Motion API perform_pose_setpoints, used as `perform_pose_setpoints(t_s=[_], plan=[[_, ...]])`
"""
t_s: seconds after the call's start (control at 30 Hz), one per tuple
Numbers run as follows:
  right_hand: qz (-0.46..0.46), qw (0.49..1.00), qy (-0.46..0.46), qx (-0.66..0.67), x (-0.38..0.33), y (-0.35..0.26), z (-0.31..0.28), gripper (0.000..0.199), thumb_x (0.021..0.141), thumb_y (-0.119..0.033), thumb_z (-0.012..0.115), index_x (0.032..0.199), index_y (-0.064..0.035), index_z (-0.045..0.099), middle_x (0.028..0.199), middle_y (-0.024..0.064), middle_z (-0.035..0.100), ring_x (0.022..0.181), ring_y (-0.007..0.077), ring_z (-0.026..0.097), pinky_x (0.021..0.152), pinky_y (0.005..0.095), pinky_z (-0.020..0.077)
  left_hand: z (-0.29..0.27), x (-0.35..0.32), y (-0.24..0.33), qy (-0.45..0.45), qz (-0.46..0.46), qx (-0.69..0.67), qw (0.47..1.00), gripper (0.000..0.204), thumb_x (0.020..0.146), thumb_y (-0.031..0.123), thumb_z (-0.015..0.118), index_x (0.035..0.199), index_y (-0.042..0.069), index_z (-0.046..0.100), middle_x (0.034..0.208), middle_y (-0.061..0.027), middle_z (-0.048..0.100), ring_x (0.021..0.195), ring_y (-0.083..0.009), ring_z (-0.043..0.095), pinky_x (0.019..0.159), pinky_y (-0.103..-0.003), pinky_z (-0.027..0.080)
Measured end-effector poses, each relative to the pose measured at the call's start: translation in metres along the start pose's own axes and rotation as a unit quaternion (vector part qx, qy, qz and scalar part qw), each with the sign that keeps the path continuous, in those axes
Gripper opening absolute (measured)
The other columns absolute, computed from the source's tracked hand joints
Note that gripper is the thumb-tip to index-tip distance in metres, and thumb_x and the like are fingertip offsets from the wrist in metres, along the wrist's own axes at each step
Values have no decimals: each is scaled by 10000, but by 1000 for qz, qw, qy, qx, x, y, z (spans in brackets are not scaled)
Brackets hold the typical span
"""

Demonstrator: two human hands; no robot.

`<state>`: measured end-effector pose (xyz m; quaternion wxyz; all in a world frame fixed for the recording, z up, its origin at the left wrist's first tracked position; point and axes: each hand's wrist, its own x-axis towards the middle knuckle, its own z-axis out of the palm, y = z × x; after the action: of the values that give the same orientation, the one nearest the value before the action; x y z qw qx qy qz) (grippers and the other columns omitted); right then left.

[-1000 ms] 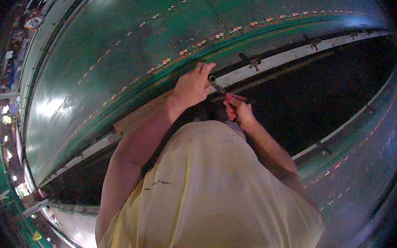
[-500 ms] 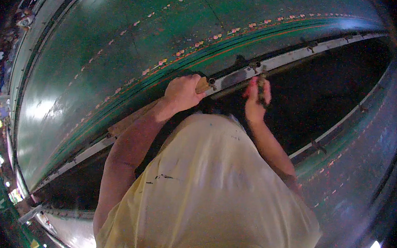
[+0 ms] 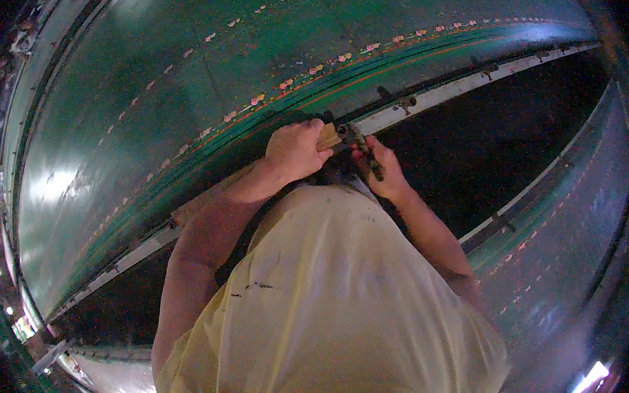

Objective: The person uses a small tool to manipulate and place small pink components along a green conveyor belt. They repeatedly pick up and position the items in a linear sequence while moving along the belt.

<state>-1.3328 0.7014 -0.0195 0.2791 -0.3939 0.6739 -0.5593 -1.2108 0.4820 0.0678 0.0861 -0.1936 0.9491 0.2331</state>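
My left hand (image 3: 292, 149) is closed around the end of a wooden bar (image 3: 328, 136), which lies along the light metal rail (image 3: 455, 94) at the table's near edge. To the lower left the bar shows again beyond my forearm. My right hand (image 3: 384, 171) grips a dark, worn hand tool (image 3: 373, 162); its exact kind I cannot make out. The tool's upper end meets or nearly meets a small round fitting (image 3: 342, 131) on the rail, just right of the bar's end. Another fitting (image 3: 407, 102) sits farther right along the rail.
Beyond the rail stretches a long table (image 3: 156, 44) covered in green, with rows of small pink flower prints (image 3: 286, 84). A dark gap runs along my side of the rail. A second long table (image 3: 548, 230) lies to the right. Bright lamps show at the lower corners.
My right hand has moved left and a little nearer with the tool, from the farther fitting to the one by the wooden bar. My left hand keeps its grip.
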Motion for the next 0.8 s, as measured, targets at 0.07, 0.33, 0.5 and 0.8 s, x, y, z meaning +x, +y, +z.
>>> perform_pose_setpoints(t_s=[0.07, 0.33, 0.5, 0.8], plan=[[-17, 998, 48, -36, -5, 1, -11, 216, 1055, -107, 698, 1229, 11, 649, 1100, 74, 716, 1043, 171, 650, 958, 334, 521, -4, -5, 5, 10, 5, -8, 1000, 489, 871, 372, 870, 1181, 47, 675, 1007, -197, 786, 1000, -413, 773, 864, -538, 622], [83, 971, 215, -58, -17, -1, 2, 224, 1105, -222, 664, 1239, -44, 681, 995, -8, 671, 880, 108, 611, 804, 285, 493, 0, -9, 1, 46, 29, -16, 998, 494, 868, 376, 868, 1183, 53, 667, 1009, -187, 787, 969, -407, 775, 843, -537, 624], [2, 988, 139, -62, -1, -9, 31, 227, 1061, -154, 688, 1257, -40, 689, 1065, 43, 711, 977, 167, 652, 907, 320, 523, 2, -8, -4, 53, 38, -4, 998, 492, 874, 370, 863, 1176, 39, 660, 1032, -186, 787, 979, -416, 772, 843, -549, 619], [81, 956, 281, -24, -19, 7, -10, 414, 1054, -152, 715, 1431, 2, 641, 1333, 139, 729, 1235, 257, 674, 1127, 385, 491, -15, -19, 1, 71, 75, -20, 994, 546, 916, 384, 824, 1283, 37, 617, 1063, -230, 780, 984, -426, 773, 824, -561, 625]])
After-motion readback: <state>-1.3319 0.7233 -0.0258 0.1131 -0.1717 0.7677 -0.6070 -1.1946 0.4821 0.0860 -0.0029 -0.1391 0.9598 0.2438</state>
